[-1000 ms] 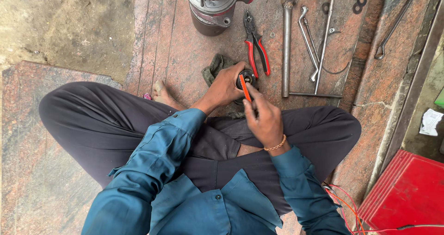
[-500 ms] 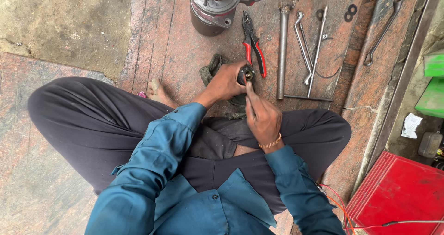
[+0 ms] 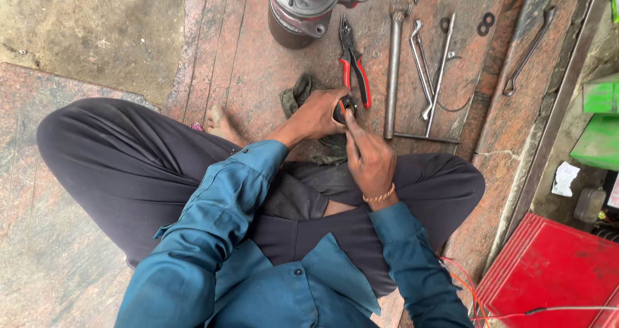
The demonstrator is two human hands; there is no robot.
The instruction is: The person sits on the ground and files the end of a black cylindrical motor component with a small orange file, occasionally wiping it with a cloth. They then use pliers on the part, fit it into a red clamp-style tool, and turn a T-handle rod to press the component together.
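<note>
I sit cross-legged on a stone floor. My left hand [image 3: 318, 114] grips a small dark round part [image 3: 342, 108] just above my lap. My right hand [image 3: 369, 157], with a bracelet at the wrist, has its fingers closed and its fingertips pinched on the same part from below. Whatever lies inside the right palm is hidden. Red-handled pliers [image 3: 354, 71] lie on the floor just beyond both hands. A crumpled grey-green rag [image 3: 296, 96] sits under my left hand.
A grey metal cylinder housing [image 3: 302, 10] stands ahead. To its right lie a steel rod [image 3: 392, 76], bent spanners [image 3: 427, 67], two washers [image 3: 485, 23] and a long wrench [image 3: 529, 52]. A red box [image 3: 548, 273] and green boxes [image 3: 603, 125] sit beyond the step at right.
The orange-handled tool seen in my right hand a second ago no longer shows. Both hands stay together on the small part, and the view has shifted slightly.
</note>
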